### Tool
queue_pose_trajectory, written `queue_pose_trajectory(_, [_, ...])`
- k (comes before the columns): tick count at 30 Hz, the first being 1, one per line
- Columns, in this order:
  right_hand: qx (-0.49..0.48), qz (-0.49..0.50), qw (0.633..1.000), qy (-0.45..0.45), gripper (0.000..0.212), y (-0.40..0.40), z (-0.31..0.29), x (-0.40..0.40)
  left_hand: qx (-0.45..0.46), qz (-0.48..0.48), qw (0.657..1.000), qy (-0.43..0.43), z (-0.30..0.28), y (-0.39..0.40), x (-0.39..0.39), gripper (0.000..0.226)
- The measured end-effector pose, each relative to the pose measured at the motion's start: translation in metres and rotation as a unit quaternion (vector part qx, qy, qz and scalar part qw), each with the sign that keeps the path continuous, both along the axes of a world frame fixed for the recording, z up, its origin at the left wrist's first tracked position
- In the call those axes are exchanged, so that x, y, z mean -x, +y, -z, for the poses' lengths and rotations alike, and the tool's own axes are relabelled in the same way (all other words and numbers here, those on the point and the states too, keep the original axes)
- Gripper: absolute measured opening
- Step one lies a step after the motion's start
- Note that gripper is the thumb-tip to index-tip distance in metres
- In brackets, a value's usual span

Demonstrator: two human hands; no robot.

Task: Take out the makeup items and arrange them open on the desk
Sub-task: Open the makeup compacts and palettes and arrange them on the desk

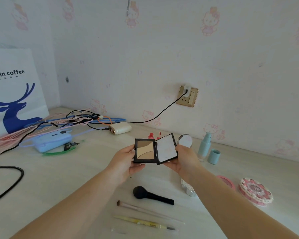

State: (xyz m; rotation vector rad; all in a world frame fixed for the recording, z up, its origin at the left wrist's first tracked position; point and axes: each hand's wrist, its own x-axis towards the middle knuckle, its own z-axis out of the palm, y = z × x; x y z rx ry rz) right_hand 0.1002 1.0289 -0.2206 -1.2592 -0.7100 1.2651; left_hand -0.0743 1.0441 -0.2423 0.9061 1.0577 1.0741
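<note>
A black contour palette [145,150] is held open above the desk, brown and beige powders on its left half and a mirror lid [167,149] on the right. My left hand [126,163] grips the powder half from below. My right hand [185,159] grips the mirror lid. On the desk below lie a black powder brush [150,194], a thin brush [145,210] and a yellow pencil [145,223]. A teal pump bottle [204,147] stands uncapped beside its cap [213,156].
A round white compact [186,140], red lip items [154,135], a silvery case [188,188] and pink round compacts [255,191] lie on the right. Hangers and cables [59,123], a blue case [52,141], a cream device [120,129] and a white paper bag [14,90] crowd the left.
</note>
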Motion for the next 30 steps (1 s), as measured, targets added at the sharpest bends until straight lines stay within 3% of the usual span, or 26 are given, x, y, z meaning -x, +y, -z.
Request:
queue_pose_trajectory(7, [0.039,-0.025,0.997,-0.065,0.028,0.005,0.013,0.001,0.044,0.025,0.984,0.169,-0.002,0.005,0.01,0.029])
queue_pose_trajectory(19, [0.055,-0.054,0.99,-0.12,0.039,0.02,0.036,0.012,0.034,0.039,0.975,0.216,0.002,0.017,0.018,0.023])
queue_pose_trajectory(25, [0.055,-0.086,0.989,-0.109,0.031,0.022,0.035,0.015,-0.012,0.044,0.951,0.307,0.013,0.03,0.027,0.032])
queue_pose_trajectory(30, [0.079,-0.099,0.973,-0.192,0.023,0.025,0.036,0.014,-0.034,0.041,0.932,0.358,0.011,0.031,0.03,0.014])
